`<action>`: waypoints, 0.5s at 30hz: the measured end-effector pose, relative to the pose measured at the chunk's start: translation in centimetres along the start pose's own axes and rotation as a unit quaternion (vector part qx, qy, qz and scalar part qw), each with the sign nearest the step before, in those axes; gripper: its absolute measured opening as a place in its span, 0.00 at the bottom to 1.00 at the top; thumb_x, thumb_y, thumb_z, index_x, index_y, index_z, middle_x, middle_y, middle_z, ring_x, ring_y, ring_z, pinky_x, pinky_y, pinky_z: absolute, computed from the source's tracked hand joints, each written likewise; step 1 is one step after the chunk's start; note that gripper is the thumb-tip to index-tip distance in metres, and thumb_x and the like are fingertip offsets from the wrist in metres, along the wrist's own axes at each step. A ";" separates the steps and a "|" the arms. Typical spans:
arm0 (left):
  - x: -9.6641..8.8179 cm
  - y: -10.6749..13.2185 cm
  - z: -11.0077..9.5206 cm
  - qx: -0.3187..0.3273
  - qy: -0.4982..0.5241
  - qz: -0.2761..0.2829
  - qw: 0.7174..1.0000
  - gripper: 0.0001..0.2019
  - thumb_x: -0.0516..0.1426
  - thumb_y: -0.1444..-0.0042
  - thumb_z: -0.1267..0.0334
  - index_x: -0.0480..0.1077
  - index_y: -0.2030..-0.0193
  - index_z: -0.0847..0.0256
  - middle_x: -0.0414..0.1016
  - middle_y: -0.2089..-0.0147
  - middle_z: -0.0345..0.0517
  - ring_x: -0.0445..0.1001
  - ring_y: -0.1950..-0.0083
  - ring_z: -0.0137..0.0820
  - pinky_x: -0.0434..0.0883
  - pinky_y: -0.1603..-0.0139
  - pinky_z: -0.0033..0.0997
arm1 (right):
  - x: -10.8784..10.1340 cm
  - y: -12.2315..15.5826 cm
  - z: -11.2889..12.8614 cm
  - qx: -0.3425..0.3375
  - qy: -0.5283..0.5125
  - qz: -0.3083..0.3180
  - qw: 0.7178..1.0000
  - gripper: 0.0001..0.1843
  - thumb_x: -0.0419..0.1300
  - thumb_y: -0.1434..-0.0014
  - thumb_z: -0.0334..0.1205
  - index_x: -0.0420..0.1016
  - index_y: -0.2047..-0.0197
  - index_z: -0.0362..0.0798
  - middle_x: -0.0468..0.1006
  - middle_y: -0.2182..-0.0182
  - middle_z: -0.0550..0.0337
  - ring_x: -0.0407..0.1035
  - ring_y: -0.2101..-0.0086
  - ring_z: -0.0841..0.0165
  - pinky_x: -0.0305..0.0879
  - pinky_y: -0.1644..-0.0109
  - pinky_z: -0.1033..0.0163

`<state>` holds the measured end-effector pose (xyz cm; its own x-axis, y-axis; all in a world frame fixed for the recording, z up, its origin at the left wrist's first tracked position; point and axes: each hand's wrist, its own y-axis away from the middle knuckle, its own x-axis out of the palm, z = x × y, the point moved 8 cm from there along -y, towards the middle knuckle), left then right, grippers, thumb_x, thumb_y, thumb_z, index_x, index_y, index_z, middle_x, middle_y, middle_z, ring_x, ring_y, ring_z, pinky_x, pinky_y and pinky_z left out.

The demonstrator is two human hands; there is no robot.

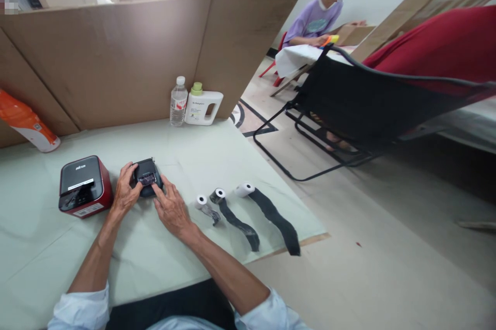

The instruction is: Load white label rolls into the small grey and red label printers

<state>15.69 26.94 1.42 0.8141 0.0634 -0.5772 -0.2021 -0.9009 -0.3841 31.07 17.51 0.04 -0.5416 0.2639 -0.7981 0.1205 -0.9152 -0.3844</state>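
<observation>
Both hands are on a small black portable printer (145, 169) on the pale green tabletop. My left hand (124, 191) grips its left side, thumb along the front edge. From the right, my right hand (172, 209) holds it with thumb and forefinger at the near right corner. A small dark glossy window shows on its near face; what lies inside is too small to tell. To the left stands a larger red-and-black printer (86, 185). On the right lie three thermal paper rolls, a short one (201, 202), a middle one (219, 194) and a white one (245, 190), with dark strips unrolled.
A cardboard partition (127, 61) closes off the table's far side. Before it stand a water bottle (178, 103), a white jug (203, 108) and a tilted orange bottle (29, 121). Beyond the table's right edge are a black folding chair (341, 97) and a seated person (315, 22).
</observation>
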 end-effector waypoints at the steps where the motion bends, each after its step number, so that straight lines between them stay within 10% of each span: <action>1: 0.0 0.0 0.0 -0.002 0.001 0.001 1.000 0.26 0.59 0.41 0.65 0.71 0.35 0.58 0.66 0.28 0.58 0.68 0.28 0.47 0.72 0.30 0.53 | 0.0 0.0 0.0 0.002 -0.003 -0.001 1.000 0.30 0.58 0.32 0.30 0.67 0.28 0.45 0.59 0.26 0.35 0.61 0.31 0.48 0.66 0.31 0.41; 15: 0.1 -0.2 -0.2 0.002 -0.021 -0.015 1.000 0.27 0.56 0.41 0.67 0.70 0.34 0.60 0.68 0.30 0.59 0.69 0.28 0.46 0.68 0.26 0.54 | 0.4 -0.6 -0.2 0.004 -0.013 0.002 1.000 0.32 0.62 0.32 0.37 0.63 0.26 0.48 0.58 0.26 0.36 0.64 0.34 0.46 0.71 0.37 0.39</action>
<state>15.93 27.07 1.58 0.7967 0.1078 -0.5947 -0.1803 -0.8968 -0.4041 30.98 18.20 -0.13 -0.5632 0.2525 -0.7868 0.1163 -0.9185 -0.3780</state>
